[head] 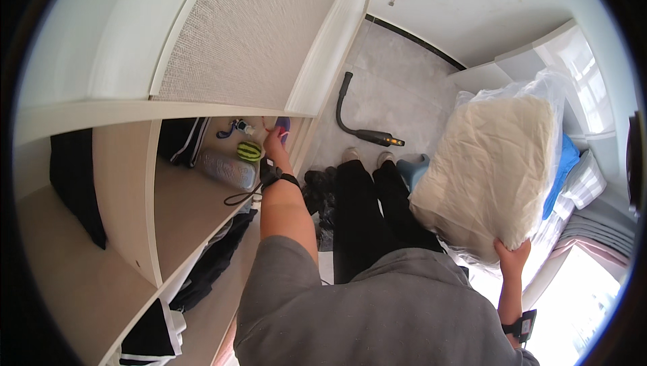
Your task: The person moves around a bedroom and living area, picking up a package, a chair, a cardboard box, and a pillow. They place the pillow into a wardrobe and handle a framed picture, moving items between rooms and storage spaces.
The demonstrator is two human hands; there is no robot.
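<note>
My left hand (pixel 275 144) reaches onto a wooden wardrobe shelf (pixel 197 199). Its fingers touch a small purple item (pixel 284 123) with a red part; whether they close on it is unclear. Beside that hand on the shelf lie a green striped watermelon-like ball (pixel 249 151), a clear plastic container (pixel 227 169) and a small blue-and-white item (pixel 242 127). On the other side, my right hand (pixel 511 255) grips the near corner of a folded cream quilt (pixel 490 164) in a clear plastic bag (pixel 548 85).
A black curved-handled tool (pixel 371 136) lies on the grey tiled floor (pixel 384 78) ahead of my feet. Black plastic bags (pixel 321 189) sit by the wardrobe. A blue stool (pixel 415 168) stands near my right foot. Dark clothes (pixel 217 260) fill a lower shelf. A plaid pillow (pixel 586 179) rests beyond the quilt.
</note>
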